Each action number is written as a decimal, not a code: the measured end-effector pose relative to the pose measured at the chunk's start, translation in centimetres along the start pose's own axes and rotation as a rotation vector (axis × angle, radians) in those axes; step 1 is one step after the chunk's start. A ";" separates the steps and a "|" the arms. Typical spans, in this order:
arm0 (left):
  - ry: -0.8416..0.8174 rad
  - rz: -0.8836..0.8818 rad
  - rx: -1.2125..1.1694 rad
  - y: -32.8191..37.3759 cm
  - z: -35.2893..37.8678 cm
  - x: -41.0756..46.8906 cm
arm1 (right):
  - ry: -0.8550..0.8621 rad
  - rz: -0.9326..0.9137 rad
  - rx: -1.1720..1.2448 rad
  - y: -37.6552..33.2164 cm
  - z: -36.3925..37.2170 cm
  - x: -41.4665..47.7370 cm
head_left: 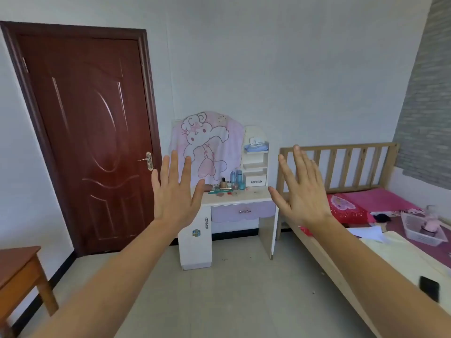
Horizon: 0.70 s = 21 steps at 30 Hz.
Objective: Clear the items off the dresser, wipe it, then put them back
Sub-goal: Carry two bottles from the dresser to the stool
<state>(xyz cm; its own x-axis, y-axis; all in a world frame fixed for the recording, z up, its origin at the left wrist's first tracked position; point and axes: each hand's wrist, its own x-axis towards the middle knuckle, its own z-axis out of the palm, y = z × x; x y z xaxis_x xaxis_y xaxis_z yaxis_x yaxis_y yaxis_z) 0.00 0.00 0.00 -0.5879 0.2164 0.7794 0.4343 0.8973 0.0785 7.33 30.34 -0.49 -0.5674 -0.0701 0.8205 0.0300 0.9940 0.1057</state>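
A small white dresser (253,195) with a lilac drawer stands against the far wall. Several cosmetics lie on its top: blue bottles (237,178), a foundation bottle (223,183), a teal item (216,191) and small bits. A pink cartoon cloth (207,145) covers its mirror. A blue wipes pack (256,146) sits on its side shelf. My left hand (174,193) and my right hand (301,191) are raised in front of me, fingers spread and straight, holding nothing, well short of the dresser.
A dark red door (90,142) is shut at the left. A wooden bed (341,167) with pink bedding stands right of the dresser, with a white basket (423,230) and a black phone (429,287) on it. A brown table (19,272) is at the lower left.
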 end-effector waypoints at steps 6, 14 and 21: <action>-0.083 0.058 0.081 -0.5 10.9 2.6 | -0.097 0.067 -0.045 2.7 10.6 0.8; -0.174 0.029 0.143 0.3 26.8 14.8 | -0.208 0.051 0.014 10.4 27.2 8.8; -0.190 0.050 0.183 -1.3 38.0 25.9 | -0.255 0.041 0.046 16.0 39.9 17.9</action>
<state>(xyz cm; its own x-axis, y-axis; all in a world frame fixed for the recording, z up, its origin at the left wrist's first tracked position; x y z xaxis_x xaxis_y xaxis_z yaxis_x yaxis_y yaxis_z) -41.70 19.03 -3.56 -0.6943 0.3147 0.6472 0.3456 0.9346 -0.0837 -35.16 48.31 -6.50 -0.7559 -0.0123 0.6546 0.0226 0.9987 0.0449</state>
